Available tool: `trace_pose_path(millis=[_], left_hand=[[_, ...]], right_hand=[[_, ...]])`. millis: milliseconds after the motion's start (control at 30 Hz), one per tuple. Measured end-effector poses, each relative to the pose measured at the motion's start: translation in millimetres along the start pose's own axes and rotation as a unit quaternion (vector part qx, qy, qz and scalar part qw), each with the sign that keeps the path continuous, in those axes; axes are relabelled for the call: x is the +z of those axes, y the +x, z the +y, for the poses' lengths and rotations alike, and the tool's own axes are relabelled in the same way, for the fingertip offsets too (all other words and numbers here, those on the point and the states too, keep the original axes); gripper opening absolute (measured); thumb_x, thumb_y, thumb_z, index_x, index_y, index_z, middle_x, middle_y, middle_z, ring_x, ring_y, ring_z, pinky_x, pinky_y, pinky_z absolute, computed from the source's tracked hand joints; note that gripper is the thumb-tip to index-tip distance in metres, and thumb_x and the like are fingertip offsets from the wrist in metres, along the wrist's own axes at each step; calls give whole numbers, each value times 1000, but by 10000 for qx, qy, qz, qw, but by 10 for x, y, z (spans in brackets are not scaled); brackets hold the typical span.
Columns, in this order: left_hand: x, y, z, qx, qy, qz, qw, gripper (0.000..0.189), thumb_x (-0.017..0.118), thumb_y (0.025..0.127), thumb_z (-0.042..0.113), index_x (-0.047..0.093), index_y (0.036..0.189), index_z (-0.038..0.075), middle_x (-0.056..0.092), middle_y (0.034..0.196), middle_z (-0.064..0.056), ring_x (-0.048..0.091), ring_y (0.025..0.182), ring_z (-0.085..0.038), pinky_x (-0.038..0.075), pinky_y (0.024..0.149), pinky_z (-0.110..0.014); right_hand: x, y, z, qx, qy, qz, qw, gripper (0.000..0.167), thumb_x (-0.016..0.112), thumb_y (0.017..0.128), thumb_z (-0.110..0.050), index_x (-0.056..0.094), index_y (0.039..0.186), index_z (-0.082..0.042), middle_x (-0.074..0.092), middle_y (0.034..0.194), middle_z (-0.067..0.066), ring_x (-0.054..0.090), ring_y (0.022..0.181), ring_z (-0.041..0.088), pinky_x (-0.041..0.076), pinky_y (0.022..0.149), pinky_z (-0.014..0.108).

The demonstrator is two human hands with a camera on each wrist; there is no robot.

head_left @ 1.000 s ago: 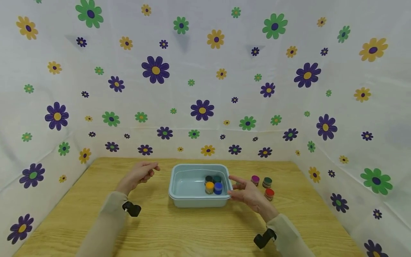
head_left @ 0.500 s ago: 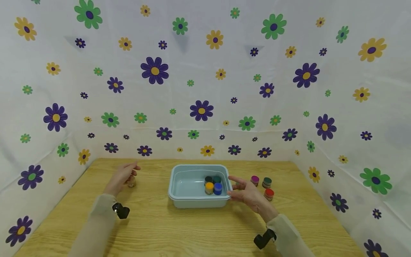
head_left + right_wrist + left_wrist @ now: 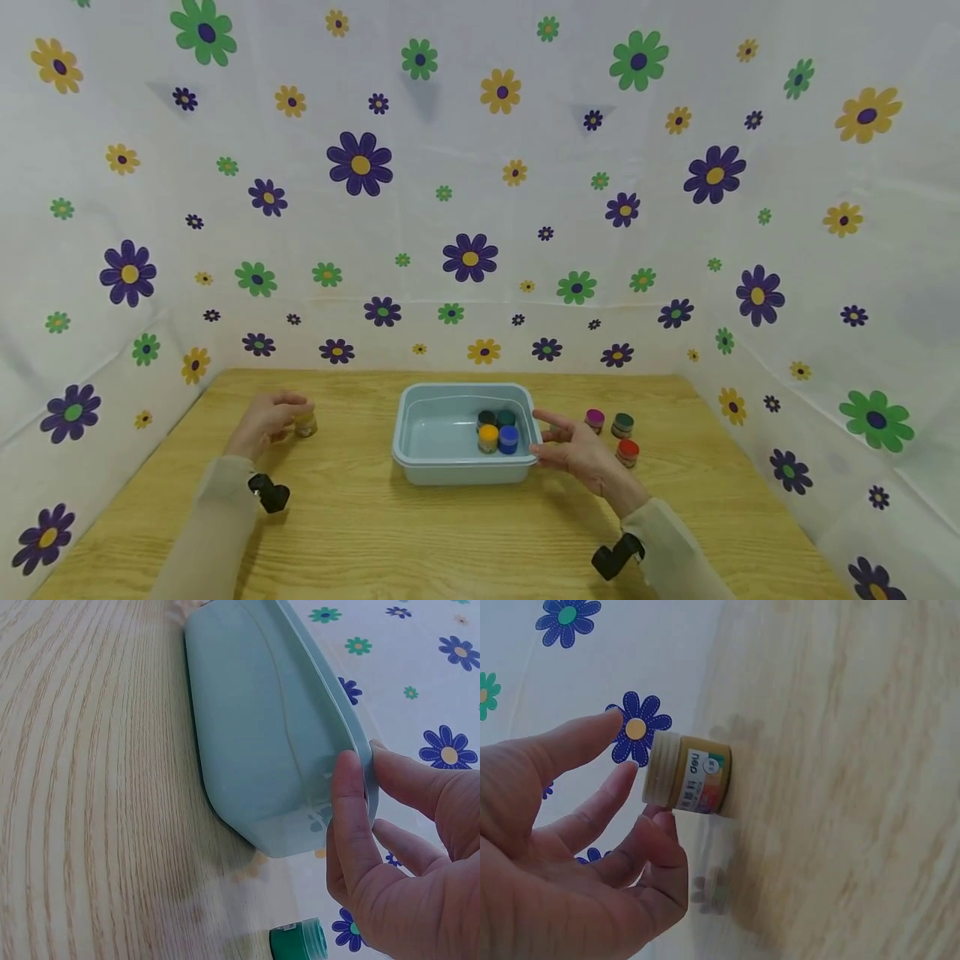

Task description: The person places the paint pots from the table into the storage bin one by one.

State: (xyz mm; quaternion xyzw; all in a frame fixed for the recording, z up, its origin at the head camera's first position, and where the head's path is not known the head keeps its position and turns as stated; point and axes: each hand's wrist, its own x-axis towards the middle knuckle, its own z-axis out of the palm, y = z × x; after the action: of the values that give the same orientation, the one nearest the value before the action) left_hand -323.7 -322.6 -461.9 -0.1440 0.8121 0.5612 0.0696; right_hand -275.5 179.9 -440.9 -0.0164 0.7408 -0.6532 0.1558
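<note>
My left hand [image 3: 262, 423] is beside a small ochre paint jar [image 3: 305, 423] standing upright at the left of the table. In the left wrist view, thumb and index finger are apart from the jar's pale lid [image 3: 661, 769]; a bent finger is close to its lower side, contact unclear. My right hand [image 3: 588, 458] holds the right rim of a light blue plastic tub [image 3: 442, 472], fingers on both sides of that rim in the right wrist view. Inside the tub's right half stand an orange jar [image 3: 488, 439], a blue jar [image 3: 507, 440] and two dark jars behind.
Right of the tub stand a magenta jar [image 3: 595, 421], a dark green jar [image 3: 622, 425] and a red jar [image 3: 627, 453]. A green jar [image 3: 298, 941] appears below the right hand in its wrist view. Flower-patterned cloth [image 3: 420, 208] encloses the wooden table [image 3: 420, 542].
My left hand has moved left and slightly down, away from the tub toward the ochre jar, which it previously hid. My right hand stays at the tub's rim.
</note>
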Motion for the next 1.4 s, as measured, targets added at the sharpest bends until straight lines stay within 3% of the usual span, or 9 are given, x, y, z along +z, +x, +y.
trace_pose_path(millis=[200, 433, 633, 833, 1100, 1200, 1400], left_hand=[[-31, 6, -36, 44, 458, -278, 9986, 62, 72, 89, 27, 47, 137, -4, 63, 108, -6, 54, 90, -22, 46, 75, -32], [-39, 29, -50, 48, 875, -495, 9949, 69, 75, 85, 19, 43, 142, -5, 53, 132, -23, 55, 95, -22, 49, 75, -32], [0, 35, -13, 68, 902, -540, 9944, 73, 76, 85, 18, 40, 144, -7, 47, 139, -27, 55, 96, -22, 49, 79, -34], [33, 25, 21, 161, 915, -608, 9938, 72, 73, 88, 17, 37, 144, -9, 53, 135, -27, 61, 102, -24, 52, 87, -38], [13, 29, 27, 278, 818, -693, 9938, 71, 70, 90, 19, 34, 146, -6, 54, 126, -22, 62, 87, -19, 57, 81, -34], [6, 30, 30, 320, 771, -695, 9941, 72, 70, 91, 24, 34, 146, -6, 56, 128, -22, 63, 94, -22, 56, 85, -37], [12, 22, 69, 700, 781, -825, 9911, 78, 69, 92, 36, 32, 148, -4, 57, 134, -22, 61, 115, -29, 51, 94, -43]], right_hand=[[7, -4, -7, 15, -2, 36, 10000, 70, 73, 86, -3, 44, 148, -12, 50, 123, 25, 63, 88, 21, 59, 83, 34], [1, -12, -3, -1, -16, 9, 10000, 70, 73, 86, -3, 43, 148, -11, 49, 123, 25, 62, 88, 21, 59, 82, 32], [-9, -8, 4, -18, -3, 7, 10000, 69, 73, 86, -3, 43, 148, -11, 50, 121, 24, 62, 88, 21, 59, 82, 32], [-12, -5, 11, -27, 0, -88, 10000, 71, 73, 86, -4, 42, 149, -11, 50, 121, 23, 63, 88, 21, 59, 82, 31], [-3, -5, 8, -26, -2, -89, 10000, 70, 73, 86, -4, 42, 149, -11, 50, 121, 23, 63, 88, 21, 59, 84, 33], [-4, -4, 8, -23, 10, -66, 10000, 70, 73, 86, -4, 43, 149, -11, 50, 122, 24, 63, 89, 21, 59, 84, 34], [-10, -5, 9, -21, 72, -78, 9999, 70, 72, 87, -3, 42, 149, -11, 49, 124, 26, 63, 88, 20, 59, 85, 35]])
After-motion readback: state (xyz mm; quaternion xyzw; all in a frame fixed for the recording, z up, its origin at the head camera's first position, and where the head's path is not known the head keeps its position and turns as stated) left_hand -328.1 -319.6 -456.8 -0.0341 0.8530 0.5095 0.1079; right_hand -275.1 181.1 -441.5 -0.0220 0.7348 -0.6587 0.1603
